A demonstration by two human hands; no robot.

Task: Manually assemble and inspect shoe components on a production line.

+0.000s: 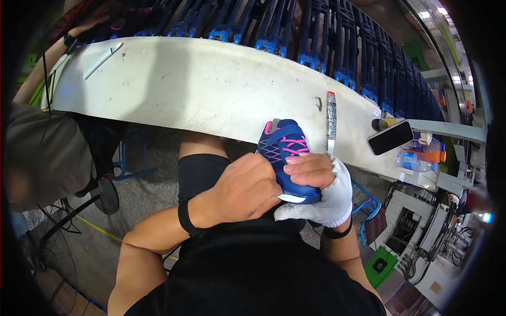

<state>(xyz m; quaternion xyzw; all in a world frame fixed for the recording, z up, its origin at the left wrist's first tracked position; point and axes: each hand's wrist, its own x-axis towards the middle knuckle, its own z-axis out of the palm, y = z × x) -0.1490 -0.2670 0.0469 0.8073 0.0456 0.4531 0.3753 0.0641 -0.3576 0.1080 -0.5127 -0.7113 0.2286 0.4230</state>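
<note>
I hold the shoe [284, 152] against my lap, just at the near edge of the white table [200, 89], whose broad top lies mostly bare ahead. My left hand [247, 189] wraps closed over its heel; my gloved right hand [319, 184] grips its side, fingertips bare. It's navy with pink laces.

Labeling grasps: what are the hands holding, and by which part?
Both hands grip a blue shoe with pink laces: left hand over its near side, gloved right hand round the heel end and sole.
</note>
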